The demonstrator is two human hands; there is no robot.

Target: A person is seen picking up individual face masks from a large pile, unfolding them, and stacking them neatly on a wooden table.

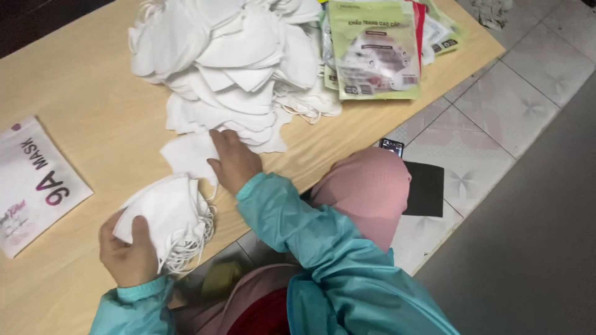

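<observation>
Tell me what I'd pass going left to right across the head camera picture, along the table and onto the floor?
White flat packet → left hand gripping a stack of white masks → right hand on a single mask → green packets → black square on the tiled floor.

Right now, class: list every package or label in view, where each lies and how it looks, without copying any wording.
White flat pouch: left edge of the wooden table, rectangular, with pink and dark print.
Green flat packet: far right of the table, beside the loose white masks, rectangular, printed front with a pictured mask.
More packets fanned beneath it: red and green edges showing.
</observation>
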